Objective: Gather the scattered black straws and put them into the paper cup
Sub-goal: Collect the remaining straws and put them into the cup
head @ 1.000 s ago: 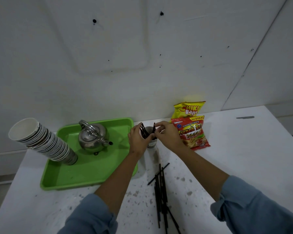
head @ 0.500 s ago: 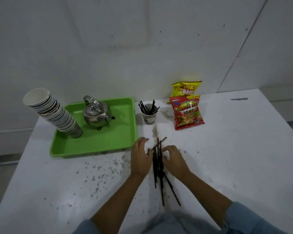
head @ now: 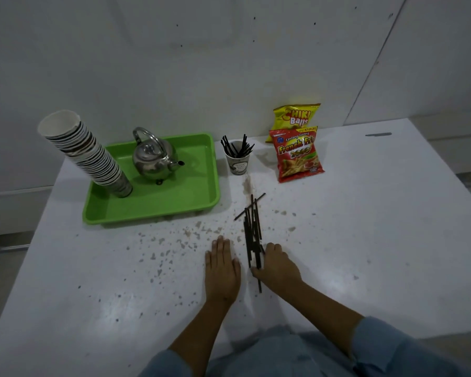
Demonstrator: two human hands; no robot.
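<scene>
A paper cup (head: pixel 238 164) stands at the back of the white table with several black straws (head: pixel 235 148) sticking out of it. A loose pile of black straws (head: pixel 252 229) lies in the middle of the table, roughly lined up front to back. My left hand (head: pixel 221 270) lies flat on the table just left of the pile, fingers together, holding nothing. My right hand (head: pixel 276 266) rests against the pile's near right end, its thumb and fingers touching the straws; whether it grips them I cannot tell.
A green tray (head: pixel 201 202) at the left holds a metal kettle (head: pixel 152 157) and a leaning stack of paper cups (head: pixel 87 156). Two snack bags (head: pixel 298 153) lie right of the cup. Brown crumbs and a stain (head: pixel 247 185) dot the table (head: pixel 365 213).
Both hands left the cup a second ago and came down to the straw pile. Since half a second ago they have slid toward the pile's near end.
</scene>
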